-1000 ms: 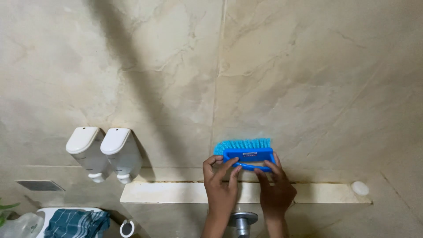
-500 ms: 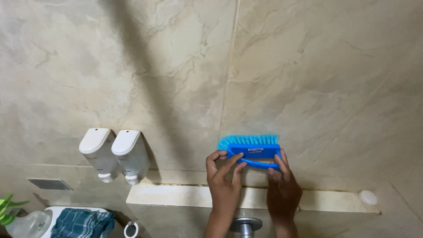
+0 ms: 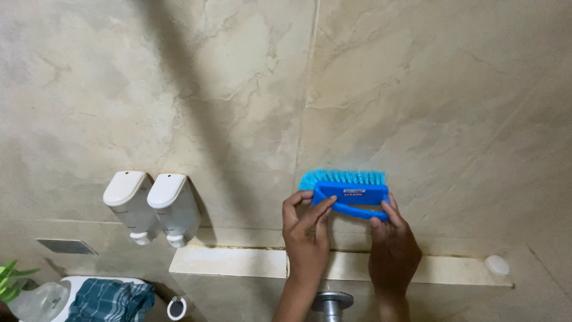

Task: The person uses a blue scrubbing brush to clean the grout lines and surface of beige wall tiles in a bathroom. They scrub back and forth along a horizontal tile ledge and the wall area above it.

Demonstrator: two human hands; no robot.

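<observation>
Both hands, left hand (image 3: pixel 305 234) and right hand (image 3: pixel 390 247), are clamped on the blue scrub brush (image 3: pixel 348 191), just above the ledge (image 3: pixel 238 262). Bristles press the wall; forearms cut off below.

Pale stone ledge (image 3: pixel 238 262) — white round lump (image 3: pixel 496 264)
</observation>
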